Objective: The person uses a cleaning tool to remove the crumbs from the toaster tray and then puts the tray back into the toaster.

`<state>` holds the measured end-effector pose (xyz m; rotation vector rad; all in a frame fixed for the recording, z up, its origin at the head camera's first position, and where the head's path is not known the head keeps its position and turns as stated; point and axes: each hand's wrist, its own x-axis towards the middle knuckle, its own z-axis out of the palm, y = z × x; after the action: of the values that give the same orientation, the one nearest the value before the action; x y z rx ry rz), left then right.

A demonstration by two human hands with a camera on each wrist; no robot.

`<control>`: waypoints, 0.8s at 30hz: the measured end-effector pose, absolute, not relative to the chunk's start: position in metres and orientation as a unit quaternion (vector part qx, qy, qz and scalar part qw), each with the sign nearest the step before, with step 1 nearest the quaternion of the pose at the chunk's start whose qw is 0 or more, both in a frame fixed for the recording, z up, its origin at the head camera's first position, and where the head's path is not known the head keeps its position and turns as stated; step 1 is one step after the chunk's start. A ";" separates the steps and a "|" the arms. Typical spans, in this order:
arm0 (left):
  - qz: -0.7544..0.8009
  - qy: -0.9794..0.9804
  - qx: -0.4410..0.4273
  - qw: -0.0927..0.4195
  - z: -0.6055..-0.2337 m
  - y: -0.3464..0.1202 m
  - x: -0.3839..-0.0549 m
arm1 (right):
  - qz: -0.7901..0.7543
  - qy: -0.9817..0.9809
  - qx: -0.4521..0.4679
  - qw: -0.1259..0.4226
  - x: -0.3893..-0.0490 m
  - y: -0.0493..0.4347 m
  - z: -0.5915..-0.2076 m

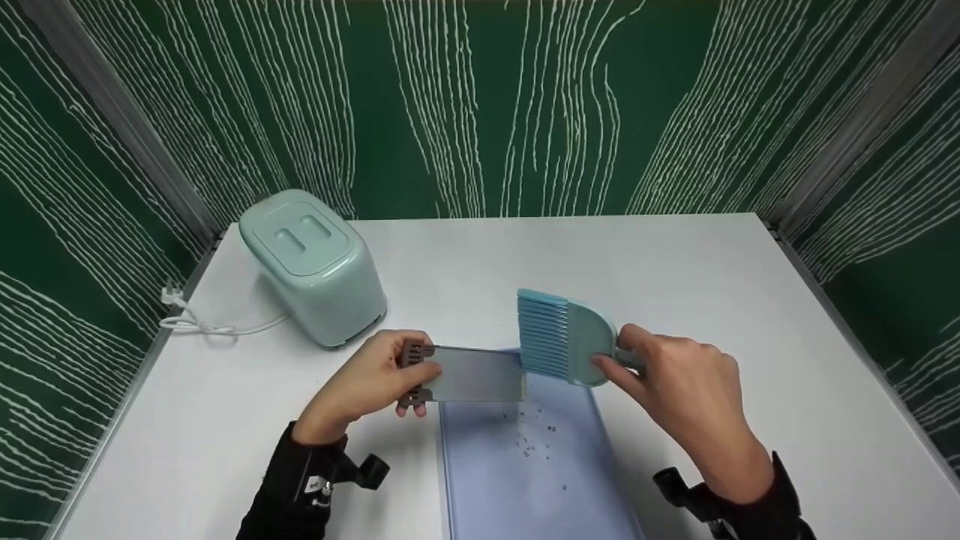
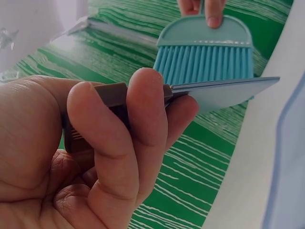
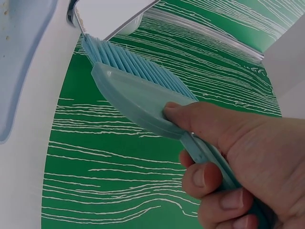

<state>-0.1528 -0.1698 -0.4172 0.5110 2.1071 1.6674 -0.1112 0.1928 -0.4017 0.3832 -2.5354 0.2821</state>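
Observation:
My left hand [image 1: 379,371] grips a flat metal crumb tray [image 1: 476,375] by its slotted grey-brown end, with the thumb on top and fingers beneath. In my right hand [image 1: 686,379] is the handle of a small teal hand brush [image 1: 585,341]. Its bristles [image 3: 128,62] touch the free end of the tray in the right wrist view. Below the tray lies a light blue dustpan-like sheet or tray [image 1: 525,495], with dark crumbs [image 1: 536,439] scattered on it. The left wrist view shows the tray edge-on, with the brush [image 2: 205,52] behind it.
A mint green toaster [image 1: 322,270] stands at the back left of the white table [image 1: 660,262]. Its white cord and plug [image 1: 195,322] lie beside it near the left edge. Green panels with white wavy lines [image 1: 660,97] enclose the table's back and sides.

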 end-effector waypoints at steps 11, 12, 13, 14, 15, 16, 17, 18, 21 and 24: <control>0.593 0.761 0.178 0.194 -0.415 -0.167 -0.152 | 0.091 -0.948 0.151 0.265 -0.111 0.190 -0.405; 0.593 0.761 0.178 0.194 -0.415 -0.167 -0.152 | 0.091 -0.949 0.150 0.262 -0.111 0.190 -0.405; 0.593 0.761 0.177 0.194 -0.415 -0.166 -0.152 | 0.092 -0.950 0.149 0.257 -0.111 0.190 -0.405; 0.593 0.761 0.176 0.194 -0.415 -0.166 -0.152 | 0.093 -0.952 0.149 0.252 -0.111 0.190 -0.405; 0.593 0.762 0.175 0.194 -0.415 -0.166 -0.152 | 0.094 -0.953 0.149 0.246 -0.110 0.189 -0.405; 0.592 0.763 0.174 0.193 -0.415 -0.166 -0.152 | 0.095 -0.955 0.150 0.239 -0.110 0.190 -0.405; 0.592 0.763 0.173 0.192 -0.415 -0.166 -0.151 | 0.097 -0.956 0.150 0.231 -0.110 0.190 -0.404; 0.591 0.765 0.172 0.191 -0.415 -0.166 -0.151 | 0.098 -0.958 0.150 0.222 -0.109 0.190 -0.404; 0.585 0.770 0.173 0.187 -0.415 -0.166 -0.151 | 0.102 -0.964 0.150 0.196 -0.108 0.191 -0.401; 0.579 0.774 0.177 0.183 -0.414 -0.166 -0.150 | 0.109 -0.967 0.143 0.181 -0.108 0.193 -0.398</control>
<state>-0.1504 -0.1656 -0.4142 0.5007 2.1843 1.6343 -0.1077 0.1933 -0.3984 0.4040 -2.7312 0.3076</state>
